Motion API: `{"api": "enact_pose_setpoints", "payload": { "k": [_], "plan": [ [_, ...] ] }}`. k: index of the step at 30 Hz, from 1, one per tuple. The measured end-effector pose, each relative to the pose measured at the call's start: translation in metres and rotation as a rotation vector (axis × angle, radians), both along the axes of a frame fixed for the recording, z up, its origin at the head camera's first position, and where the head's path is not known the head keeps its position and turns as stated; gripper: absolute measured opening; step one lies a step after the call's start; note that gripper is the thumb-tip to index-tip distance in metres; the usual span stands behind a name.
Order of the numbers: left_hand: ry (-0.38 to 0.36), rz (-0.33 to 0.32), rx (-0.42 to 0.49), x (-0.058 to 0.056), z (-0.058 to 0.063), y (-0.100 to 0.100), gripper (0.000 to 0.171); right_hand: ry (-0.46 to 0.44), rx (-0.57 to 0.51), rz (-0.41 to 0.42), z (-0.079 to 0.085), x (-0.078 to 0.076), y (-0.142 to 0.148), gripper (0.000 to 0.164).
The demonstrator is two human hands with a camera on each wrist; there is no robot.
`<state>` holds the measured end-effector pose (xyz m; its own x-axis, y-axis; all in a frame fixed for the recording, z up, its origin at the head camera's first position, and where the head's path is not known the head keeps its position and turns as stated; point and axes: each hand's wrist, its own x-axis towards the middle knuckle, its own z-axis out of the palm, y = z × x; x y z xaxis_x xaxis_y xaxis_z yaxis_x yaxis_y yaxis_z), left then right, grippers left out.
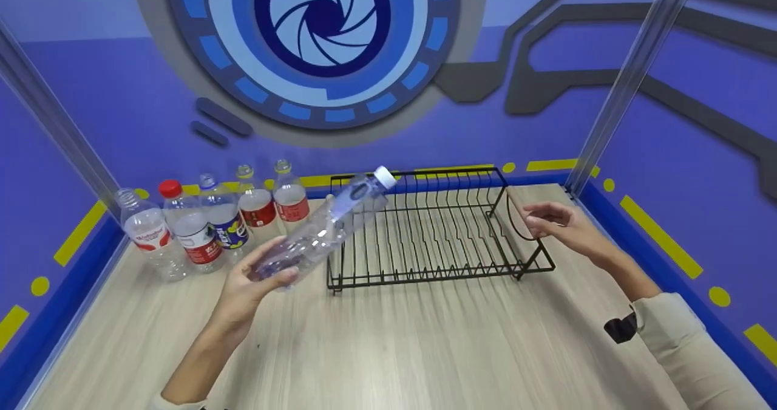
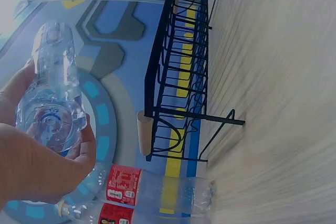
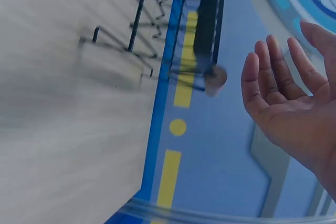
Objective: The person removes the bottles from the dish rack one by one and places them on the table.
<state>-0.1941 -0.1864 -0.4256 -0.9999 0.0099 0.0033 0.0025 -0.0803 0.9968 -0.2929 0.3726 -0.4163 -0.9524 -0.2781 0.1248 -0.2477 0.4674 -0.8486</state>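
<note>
My left hand (image 1: 252,285) grips a clear plastic bottle (image 1: 325,237) near its base. The bottle tilts up to the right, its white cap (image 1: 385,177) overlapping the far left of a black wire dish rack (image 1: 419,281). In the left wrist view, fingers and thumb curl round the bottle (image 2: 52,82), base toward the camera. My right hand (image 1: 561,228) is by the rack's right wooden handle (image 1: 516,203) in the head view. The right wrist view shows that hand (image 3: 289,87) apart from the handle (image 3: 214,78), fingers loosely bent, holding nothing.
Several upright plastic bottles stand in a row at the back left, among them a red-capped bottle (image 1: 197,240) and a blue-purple-labelled bottle (image 1: 227,225). Patterned blue walls surround the wooden table (image 1: 388,349). Clear strips (image 1: 634,82) run up the corners.
</note>
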Motion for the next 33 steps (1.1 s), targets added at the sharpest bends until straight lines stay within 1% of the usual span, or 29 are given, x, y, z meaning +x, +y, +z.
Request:
{"api": "enact_pose_setpoints", "payload": {
  "k": [3,5,9,12,14,17,19,22,25,27,29,30,33],
  "plan": [
    [-0.034,0.015,0.102,0.001,0.0,-0.006,0.06,0.015,0.007,-0.006,-0.003,-0.002,0.007,0.048],
    [-0.041,0.021,0.162,0.002,0.0,-0.01,0.056,0.023,0.012,-0.012,-0.006,-0.003,0.009,0.046],
    [-0.031,0.044,0.276,0.003,0.0,-0.014,0.046,0.048,0.029,-0.024,-0.01,-0.005,0.011,0.044],
    [-0.021,0.031,0.338,0.004,0.0,-0.017,0.045,0.065,0.049,-0.036,-0.013,-0.008,0.011,0.043],
    [-0.022,0.014,0.372,0.004,0.0,-0.018,0.048,0.069,0.06,-0.043,-0.015,-0.009,0.011,0.044],
    [-0.004,-0.019,0.415,0.006,-0.001,-0.02,0.06,0.07,0.073,-0.051,-0.017,-0.012,0.012,0.046],
    [0.015,-0.045,0.456,0.007,-0.002,-0.021,0.069,0.066,0.083,-0.057,-0.018,-0.014,0.012,0.046],
    [0.056,-0.085,0.497,0.01,-0.004,-0.024,0.075,0.045,0.099,-0.054,-0.02,-0.017,0.014,0.046],
    [0.096,-0.1,0.459,0.013,-0.004,-0.026,0.077,0.015,0.12,-0.045,-0.021,-0.017,0.016,0.046],
    [0.105,-0.087,0.39,0.014,-0.004,-0.028,0.08,-0.01,0.137,-0.032,-0.022,-0.016,0.018,0.047],
    [0.086,-0.052,0.301,0.014,-0.002,-0.029,0.083,-0.029,0.157,-0.015,-0.022,-0.015,0.019,0.049],
    [0.064,-0.028,0.266,0.014,-0.001,-0.031,0.086,-0.039,0.161,-0.005,-0.022,-0.014,0.019,0.05],
    [-0.007,0.062,0.191,0.012,0.004,-0.036,0.09,-0.058,0.167,0.019,-0.022,-0.015,0.02,0.051]
  ]
}}
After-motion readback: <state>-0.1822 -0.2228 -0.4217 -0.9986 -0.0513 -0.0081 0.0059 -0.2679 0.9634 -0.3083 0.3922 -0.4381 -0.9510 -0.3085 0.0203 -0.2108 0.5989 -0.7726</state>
